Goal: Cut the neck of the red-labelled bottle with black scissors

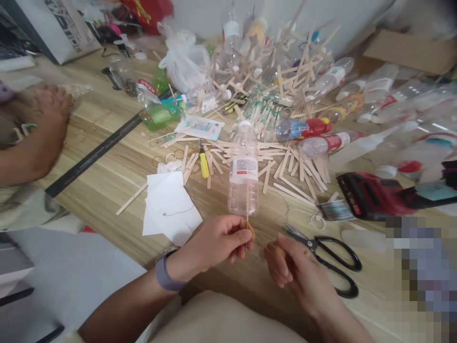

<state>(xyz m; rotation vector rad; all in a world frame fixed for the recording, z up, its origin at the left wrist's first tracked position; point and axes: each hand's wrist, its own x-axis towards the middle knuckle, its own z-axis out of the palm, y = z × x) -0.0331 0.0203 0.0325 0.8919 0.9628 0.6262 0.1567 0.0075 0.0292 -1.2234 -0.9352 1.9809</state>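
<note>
The left hand point(223, 240) is clamped on a thin wooden stick point(247, 205), pinching it between thumb and fingers at the bottom centre of the view, with a small orange piece point(247, 225) at the pinch. The stick points away from the wearer, its upper part seen against a clear plastic bottle point(243, 190) with a white cap and a white and red label, just beyond the grip. The right hand point(285, 262) is near, to the right of the grip and apart from it, its fingers curled together with the thumb against them; whether it pinches anything thin cannot be told. Right of that hand lie black-handled scissors point(312, 245), their handles partly beside the wrist. Farther right is a red and black power tool point(374, 195). Left of the grip are overlapping white papers point(167, 200) with a thin thread on top. Beyond the papers lies 1 yellow-handled tool point(203, 164), among many flat wooden sticks point(273, 152) spread past the bottle. Farther beyond, more sticks and plastic bottles crowd the wooden table point(107, 128), with a white plastic bag point(185, 59) to their left. At far left, across a long black strip point(96, 155), rests another person's hand point(53, 100).
</note>
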